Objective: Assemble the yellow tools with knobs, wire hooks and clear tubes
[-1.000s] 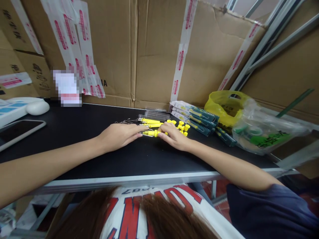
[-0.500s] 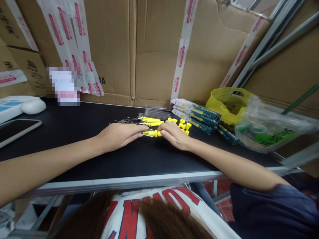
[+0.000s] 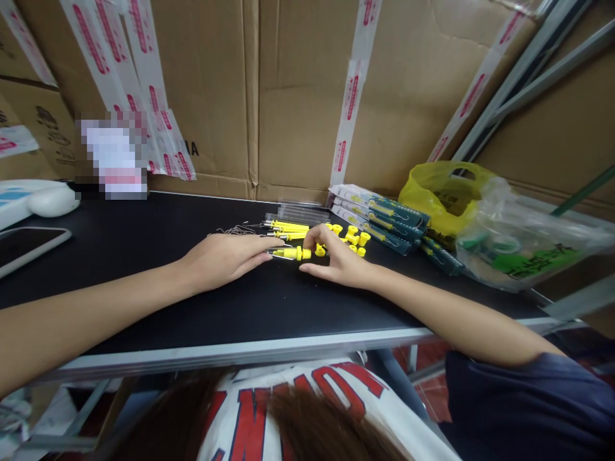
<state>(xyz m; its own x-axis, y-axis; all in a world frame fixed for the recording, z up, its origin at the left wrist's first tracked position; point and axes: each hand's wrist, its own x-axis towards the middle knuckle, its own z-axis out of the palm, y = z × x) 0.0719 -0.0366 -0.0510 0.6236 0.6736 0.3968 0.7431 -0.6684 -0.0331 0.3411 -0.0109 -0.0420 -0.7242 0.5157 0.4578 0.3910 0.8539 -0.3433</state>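
My left hand (image 3: 235, 256) is closed on a spring scale (image 3: 294, 253), a slim clear-and-yellow piece whose yellow end points right; the hand covers its other end. Just right of that end, my right hand (image 3: 339, 259) is open, its thumb and forefinger apart with nothing between them. Behind the hands lie several yellow inner rods (image 3: 288, 226) with metal springs. Loose yellow caps (image 3: 353, 238) are scattered beyond my right fingers. Several clear tubes (image 3: 302, 212) lie farther back. Thin wire hooks (image 3: 235, 228) are heaped behind my left hand.
Printed boxes (image 3: 379, 218) are stacked at the back right, beside a yellow plastic bag (image 3: 442, 192) and a clear bag (image 3: 523, 243). A phone (image 3: 31, 246) lies at the left near a white device (image 3: 52, 200). Large cardboard (image 3: 298, 102) stands behind the black table (image 3: 240, 320).
My right hand has let go of the yellow end of the spring scale; its thumb and forefinger have spread. My left hand keeps its hold. The view has shifted slightly.
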